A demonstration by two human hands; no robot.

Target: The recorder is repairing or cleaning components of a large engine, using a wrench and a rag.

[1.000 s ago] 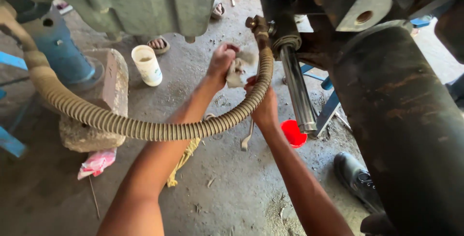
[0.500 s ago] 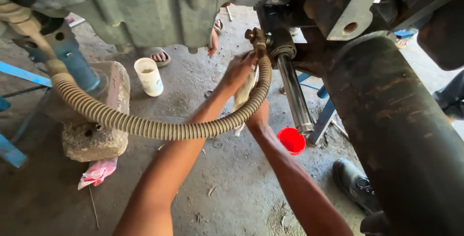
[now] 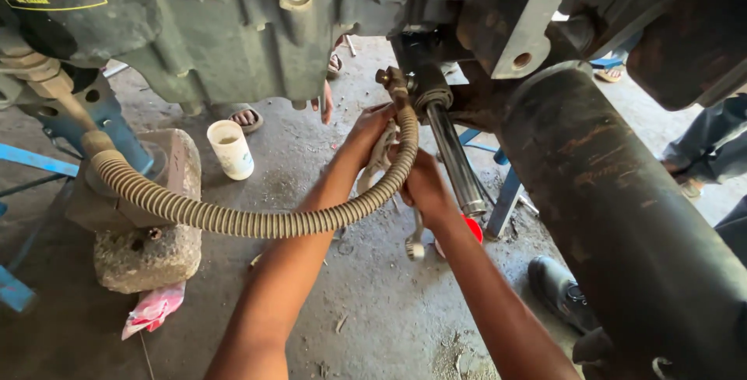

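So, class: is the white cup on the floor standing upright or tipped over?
Upright. The white cup stands on its base on the concrete floor, its open mouth facing up, beside the stone block. How full it is, cannot tell.

The ribbed hose (image 3: 257, 220) is a dull tan, ringed along its whole length with fine darker grooves. The cloth (image 3: 379, 164) is a dirty off-white. The fitting (image 3: 394, 83) at the hose end is a rusty brown. The rod (image 3: 455, 164) is bright silver with a grey sheen. The large cylinder (image 3: 622, 217) is black, streaked with orange-brown rust. The engine casing (image 3: 233, 30) overhead is a grimy grey-green. The cup (image 3: 230, 149) is white with faint print. The stand (image 3: 47, 164) is blue, as is the frame (image 3: 506, 193). The lid (image 3: 472, 228) on the floor is red. The rag (image 3: 153, 310) is pink and white. The floor (image 3: 373, 310) is grey, mottled with dark stains.
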